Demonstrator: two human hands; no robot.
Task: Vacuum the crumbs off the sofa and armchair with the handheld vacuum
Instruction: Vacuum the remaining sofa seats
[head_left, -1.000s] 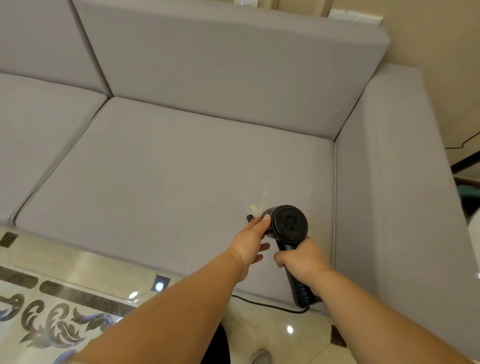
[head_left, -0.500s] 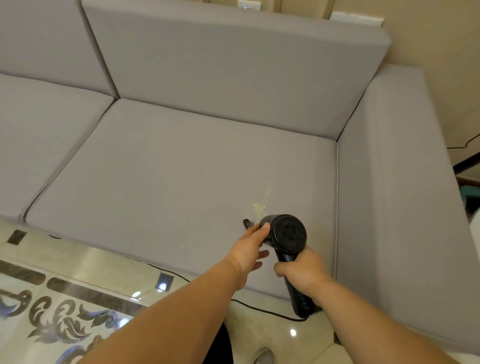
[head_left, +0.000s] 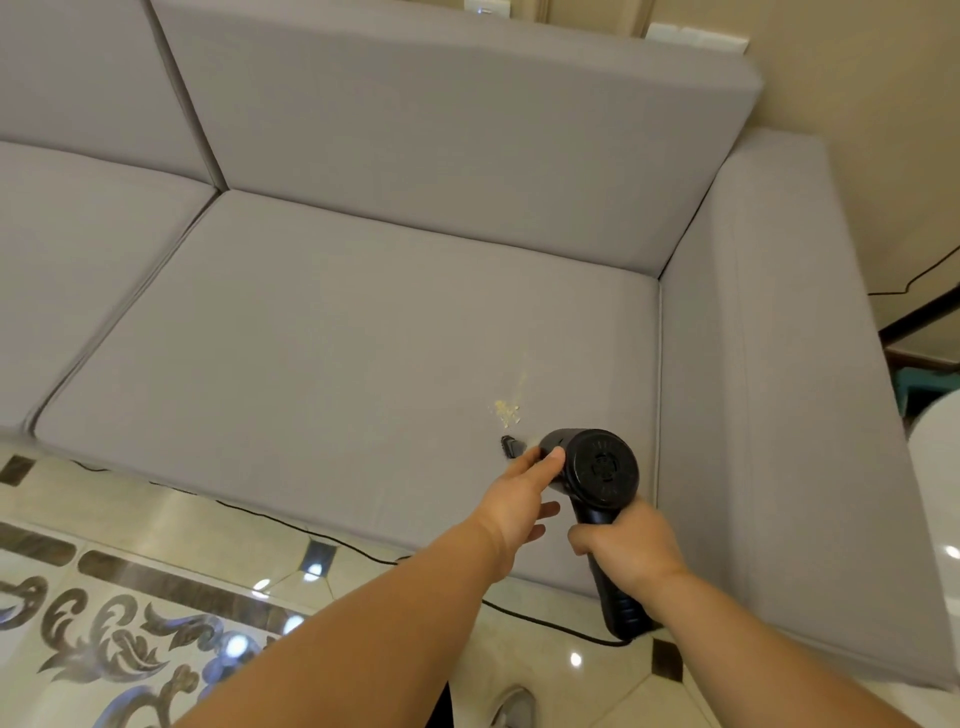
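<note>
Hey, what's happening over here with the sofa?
A person is cleaning the grey sofa with a black handheld vacuum. The right hand grips its handle, and the left hand steadies the front of the body near the nozzle. The nozzle sits on the seat cushion just short of a small patch of yellowish crumbs, which is not yet picked up. A black cord trails along the tiled floor.
</note>
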